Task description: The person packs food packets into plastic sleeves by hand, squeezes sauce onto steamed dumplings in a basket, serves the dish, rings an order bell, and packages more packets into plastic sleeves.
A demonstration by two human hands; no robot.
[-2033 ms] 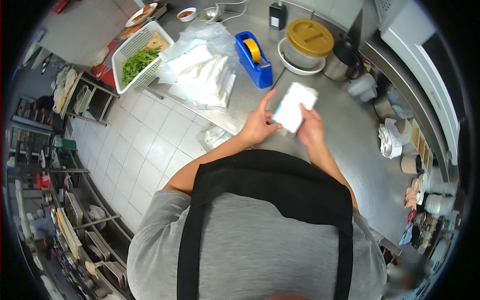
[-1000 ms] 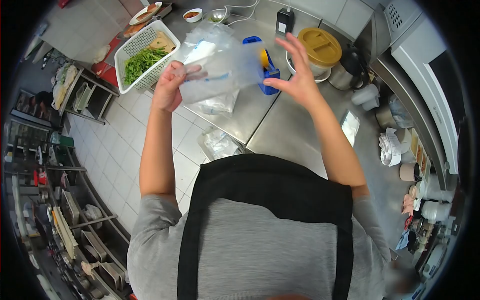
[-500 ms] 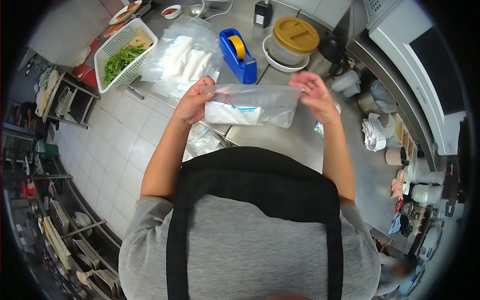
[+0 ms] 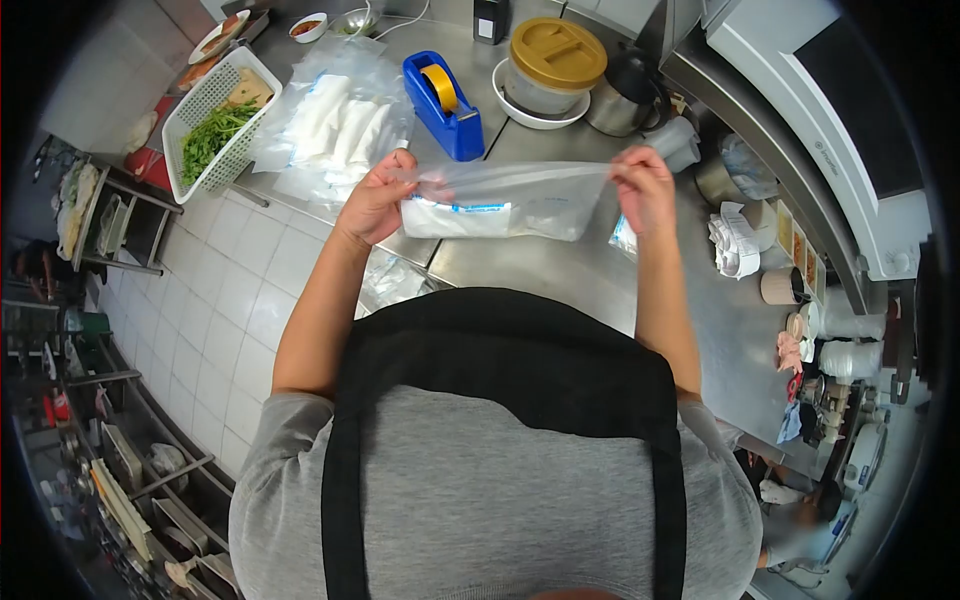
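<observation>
Stretched between my hands is a clear plastic bag [image 4: 550,205] with a white folded item and blue print showing inside its lower part. My left hand [image 4: 378,198] pinches the bag's upper left corner. At the upper right corner, my right hand [image 4: 645,185] has its fingers closed on the bag's edge. Beyond my left hand lies a pile of similar clear bags with white contents [image 4: 335,125]. A blue tape dispenser [image 4: 445,115] with a yellow roll stands just past the held bag.
A white basket [image 4: 247,160] of leafy greens sits at the left. Behind the bag is a tub with a gold lid [image 4: 557,52] in a white bowl, beside a steel jug [image 4: 625,95]. Crumpled white paper [image 4: 735,242] lies right. Another person [image 4: 800,510] is at lower right.
My right hand has closed its fingers on the bag's right corner; they were more spread before. The bag's top edge is drawn out between both hands. The view has shifted slightly.
</observation>
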